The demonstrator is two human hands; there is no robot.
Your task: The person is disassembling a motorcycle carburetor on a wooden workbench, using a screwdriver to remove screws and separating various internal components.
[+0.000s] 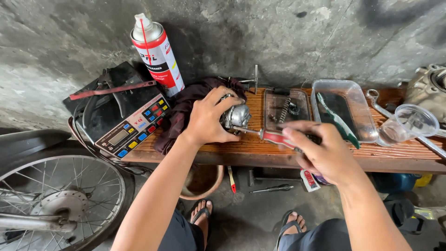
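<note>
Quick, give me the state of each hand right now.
Left hand: closed around the small metal engine part on the wooden bench.
Right hand: closed on the red-handled screwdriver, tip at the part.

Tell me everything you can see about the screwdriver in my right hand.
The screwdriver has a red handle, seemingly plastic, and a thin bare metal shaft. It lies nearly level, tilted slightly up to the left, above the wooden bench. The right hand wraps the handle's rear, hiding its end. The tip meets the shiny metal part that the left hand grips from above against a dark cloth. The tip's type is too small to tell.
</note>
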